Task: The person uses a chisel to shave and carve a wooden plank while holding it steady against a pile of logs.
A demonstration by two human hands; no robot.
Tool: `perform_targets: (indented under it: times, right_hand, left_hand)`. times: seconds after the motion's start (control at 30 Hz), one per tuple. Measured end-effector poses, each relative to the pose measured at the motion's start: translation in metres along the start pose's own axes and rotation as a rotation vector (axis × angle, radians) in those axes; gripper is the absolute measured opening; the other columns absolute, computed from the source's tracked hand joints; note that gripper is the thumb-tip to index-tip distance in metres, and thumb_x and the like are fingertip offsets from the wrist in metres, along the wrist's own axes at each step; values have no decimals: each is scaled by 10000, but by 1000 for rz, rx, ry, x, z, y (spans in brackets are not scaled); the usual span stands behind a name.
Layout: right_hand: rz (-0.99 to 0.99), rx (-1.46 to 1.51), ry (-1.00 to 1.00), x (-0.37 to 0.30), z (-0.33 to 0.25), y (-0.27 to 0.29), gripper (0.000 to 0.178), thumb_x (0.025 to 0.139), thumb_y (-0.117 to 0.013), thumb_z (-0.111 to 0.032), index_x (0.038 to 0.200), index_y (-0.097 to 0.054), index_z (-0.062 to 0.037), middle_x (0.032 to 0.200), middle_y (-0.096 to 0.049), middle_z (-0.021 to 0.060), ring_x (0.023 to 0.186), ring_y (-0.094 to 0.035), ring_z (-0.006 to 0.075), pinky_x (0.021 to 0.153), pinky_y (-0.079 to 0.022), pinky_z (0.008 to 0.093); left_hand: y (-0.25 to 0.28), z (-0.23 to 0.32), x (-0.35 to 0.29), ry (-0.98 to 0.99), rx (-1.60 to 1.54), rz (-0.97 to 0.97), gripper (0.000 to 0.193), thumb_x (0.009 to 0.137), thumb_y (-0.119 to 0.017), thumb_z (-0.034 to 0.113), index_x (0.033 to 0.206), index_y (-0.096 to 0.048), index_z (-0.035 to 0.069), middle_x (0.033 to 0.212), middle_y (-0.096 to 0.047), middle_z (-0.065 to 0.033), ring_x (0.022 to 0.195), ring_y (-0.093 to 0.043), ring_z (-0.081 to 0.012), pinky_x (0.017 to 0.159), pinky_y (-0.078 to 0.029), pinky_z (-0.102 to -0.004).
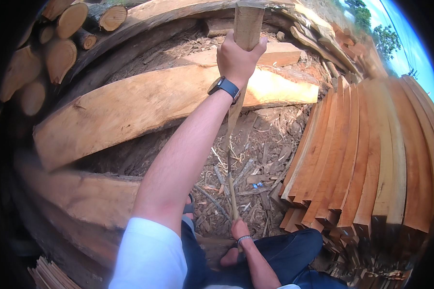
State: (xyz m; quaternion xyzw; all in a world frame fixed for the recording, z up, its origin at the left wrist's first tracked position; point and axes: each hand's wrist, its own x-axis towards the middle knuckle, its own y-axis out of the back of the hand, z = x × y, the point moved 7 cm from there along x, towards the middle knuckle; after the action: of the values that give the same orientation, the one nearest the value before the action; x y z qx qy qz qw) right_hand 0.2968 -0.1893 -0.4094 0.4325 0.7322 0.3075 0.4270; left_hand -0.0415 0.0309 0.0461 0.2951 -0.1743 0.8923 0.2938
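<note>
My left hand (240, 59), with a dark watch on the wrist, reaches far forward and grips a squared wooden beam (248, 26) near its far end. Below my wrist the beam looks narrow and runs back toward me; my forearm hides part of it. Closer to my body, my right hand (239, 229), a bracelet on its wrist, is closed around a slim wooden handle (233, 197). A thin dark piece continues from that handle toward the beam's near end; whether they touch, I cannot tell.
Thick sawn slabs (130, 113) lie across the ground ahead and left. Cut logs (72, 21) are piled at far left. A tall stack of reddish planks (366, 154) stands on my right. Wood chips and bark (255, 164) litter the ground by my feet.
</note>
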Motion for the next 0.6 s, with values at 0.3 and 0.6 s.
perform_targets:
  times: [0.3, 0.6]
  right_hand:
    - [59, 65, -14, 3, -29, 26, 288, 966, -499, -246, 1018, -497, 37, 832, -623, 364, 830, -610, 539, 743, -475, 606]
    - [169, 212, -58, -4, -50, 51, 289, 954, -514, -240, 1007, -530, 45, 845, -617, 380, 850, -606, 546, 783, -482, 598]
  left_hand:
    - [5, 5, -2, -40, 51, 12, 496, 734, -794, 438, 945, -651, 13, 798, -720, -147, 751, -722, -283, 713, -574, -385]
    - [5, -3, 0, -38, 44, -11, 492, 738, -796, 432, 941, -643, 12, 799, -718, -153, 733, -719, -288, 688, -575, -382]
